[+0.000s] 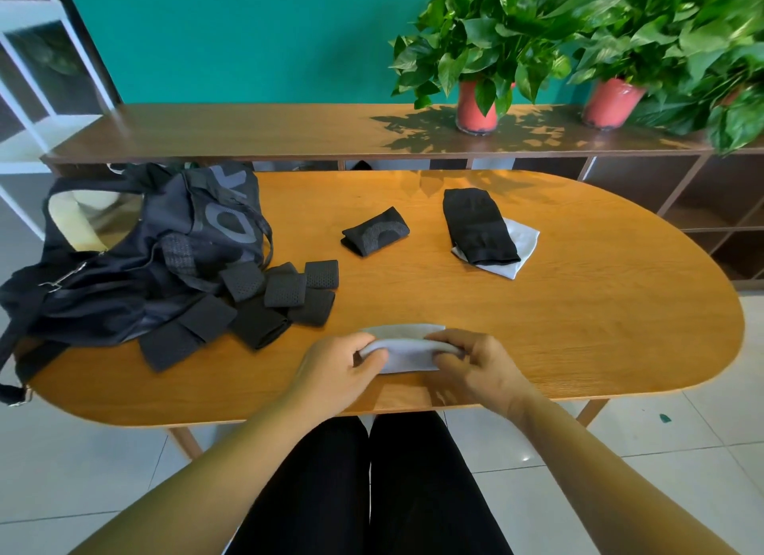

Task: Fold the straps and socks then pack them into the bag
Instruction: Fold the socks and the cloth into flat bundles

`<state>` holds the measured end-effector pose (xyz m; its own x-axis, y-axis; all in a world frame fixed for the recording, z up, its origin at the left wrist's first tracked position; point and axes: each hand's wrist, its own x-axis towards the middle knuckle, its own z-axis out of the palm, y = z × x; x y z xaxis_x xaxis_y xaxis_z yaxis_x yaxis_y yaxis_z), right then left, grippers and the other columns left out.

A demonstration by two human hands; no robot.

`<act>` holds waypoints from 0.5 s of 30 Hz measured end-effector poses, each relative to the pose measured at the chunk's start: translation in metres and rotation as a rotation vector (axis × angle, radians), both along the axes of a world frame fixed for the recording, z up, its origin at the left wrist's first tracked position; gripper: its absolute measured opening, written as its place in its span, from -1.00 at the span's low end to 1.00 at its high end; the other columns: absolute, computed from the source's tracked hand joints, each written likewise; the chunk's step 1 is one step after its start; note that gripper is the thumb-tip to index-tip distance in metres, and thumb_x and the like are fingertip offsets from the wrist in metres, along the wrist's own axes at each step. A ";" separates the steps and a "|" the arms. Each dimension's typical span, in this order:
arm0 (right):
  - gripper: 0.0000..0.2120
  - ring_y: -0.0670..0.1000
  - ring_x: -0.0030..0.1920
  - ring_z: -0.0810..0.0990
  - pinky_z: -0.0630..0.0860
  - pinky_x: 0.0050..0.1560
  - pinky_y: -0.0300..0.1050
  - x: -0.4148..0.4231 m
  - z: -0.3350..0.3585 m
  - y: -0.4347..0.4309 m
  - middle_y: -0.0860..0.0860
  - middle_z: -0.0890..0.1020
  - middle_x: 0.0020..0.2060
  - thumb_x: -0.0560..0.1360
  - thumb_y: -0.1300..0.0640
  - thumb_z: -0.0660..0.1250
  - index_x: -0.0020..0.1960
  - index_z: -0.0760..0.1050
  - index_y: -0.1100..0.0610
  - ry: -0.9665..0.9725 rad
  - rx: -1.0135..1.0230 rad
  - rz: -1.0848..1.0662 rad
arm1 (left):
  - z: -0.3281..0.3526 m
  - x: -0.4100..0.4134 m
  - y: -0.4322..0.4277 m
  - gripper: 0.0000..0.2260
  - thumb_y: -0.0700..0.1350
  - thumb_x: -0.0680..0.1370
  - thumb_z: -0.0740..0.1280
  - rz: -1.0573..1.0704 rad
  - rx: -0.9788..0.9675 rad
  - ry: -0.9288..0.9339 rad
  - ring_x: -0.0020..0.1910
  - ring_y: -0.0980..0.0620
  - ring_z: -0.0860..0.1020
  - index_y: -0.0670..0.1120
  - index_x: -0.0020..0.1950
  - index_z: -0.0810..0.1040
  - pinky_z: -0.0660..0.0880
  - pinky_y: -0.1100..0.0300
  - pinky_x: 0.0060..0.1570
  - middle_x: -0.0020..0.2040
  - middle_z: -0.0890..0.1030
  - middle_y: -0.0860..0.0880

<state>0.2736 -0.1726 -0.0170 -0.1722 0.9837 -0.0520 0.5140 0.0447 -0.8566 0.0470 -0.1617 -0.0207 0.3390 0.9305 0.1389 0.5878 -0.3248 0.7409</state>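
- The left hand [337, 366] and right hand [475, 362] each pinched an end of a white sock [407, 350] at the near edge of the table [578, 327].
- Folded black straps [264, 302] lay beside the dark bag [144, 257] on the left.
- A folded black sock [374, 232] sat mid-table; a second black sock [477, 226] lay on a second white sock [519, 244].

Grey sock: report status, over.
Hands busy: left hand and right hand each grip an end of the grey sock, half folded at the near edge of the table. The bag lies far left. A pile of folded straps sits between sock and bag.
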 end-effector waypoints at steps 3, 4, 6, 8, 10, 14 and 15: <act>-0.90 -0.02 -0.16 0.57 0.49 -0.10 -0.11 -0.005 0.001 0.009 0.03 0.64 -0.22 0.49 0.20 0.34 -0.08 0.62 0.06 0.141 -0.015 -0.130 | 0.001 0.007 0.005 -0.65 0.09 0.52 0.25 0.115 -0.003 -0.014 -0.49 0.10 0.22 -0.01 -0.40 0.25 0.10 0.14 -0.41 -0.51 0.25 0.04; -0.93 0.02 -0.16 0.57 0.50 -0.10 -0.07 -0.006 0.001 0.011 0.06 0.64 -0.22 0.49 0.18 0.35 -0.09 0.62 0.07 0.156 -0.020 -0.158 | 0.001 0.009 0.007 -0.64 0.10 0.52 0.25 0.146 0.001 0.003 -0.48 0.10 0.22 -0.05 -0.38 0.27 0.10 0.13 -0.41 -0.50 0.24 0.04; -0.94 0.03 -0.15 0.59 0.52 -0.11 -0.06 -0.007 0.000 0.015 0.04 0.64 -0.23 0.50 0.12 0.36 -0.09 0.61 0.06 0.149 -0.015 -0.207 | 0.000 0.012 0.009 -0.63 0.07 0.56 0.27 0.214 0.009 0.063 -0.47 0.07 0.24 -0.09 -0.35 0.31 0.11 0.11 -0.41 -0.48 0.26 0.03; -0.92 0.02 -0.16 0.60 0.53 -0.14 -0.06 -0.010 -0.001 0.019 0.03 0.64 -0.24 0.50 0.09 0.35 -0.08 0.61 0.07 0.121 -0.003 -0.262 | 0.003 0.017 0.010 -0.68 0.06 0.58 0.26 0.280 0.027 0.160 -0.46 0.06 0.28 -0.08 -0.30 0.36 0.12 0.12 -0.44 -0.46 0.31 0.03; -0.91 0.06 -0.15 0.61 0.56 -0.13 0.02 -0.014 -0.002 0.024 0.04 0.64 -0.23 0.49 0.06 0.36 -0.09 0.60 0.07 0.087 -0.005 -0.325 | 0.008 0.023 0.010 -0.69 0.08 0.60 0.22 0.339 0.061 0.286 -0.44 0.05 0.33 -0.07 -0.26 0.39 0.14 0.13 -0.46 -0.43 0.35 0.01; -0.85 0.01 -0.15 0.61 0.61 -0.14 0.03 -0.020 -0.002 0.031 0.00 0.63 -0.19 0.48 -0.01 0.36 -0.03 0.57 0.04 -0.031 -0.002 -0.397 | 0.018 0.032 0.012 -0.75 0.12 0.62 0.12 0.379 0.115 0.532 -0.33 0.02 0.40 0.00 -0.11 0.43 0.27 0.13 -0.26 -0.36 0.39 0.06; -0.83 0.00 -0.15 0.60 0.61 -0.16 0.01 -0.022 -0.002 0.031 -0.01 0.63 -0.17 0.48 -0.02 0.36 0.00 0.56 0.03 -0.071 0.006 -0.410 | 0.019 0.033 0.013 -0.76 0.13 0.63 0.11 0.376 0.113 0.570 -0.31 0.02 0.39 0.02 -0.06 0.43 0.29 0.12 -0.19 -0.35 0.39 0.07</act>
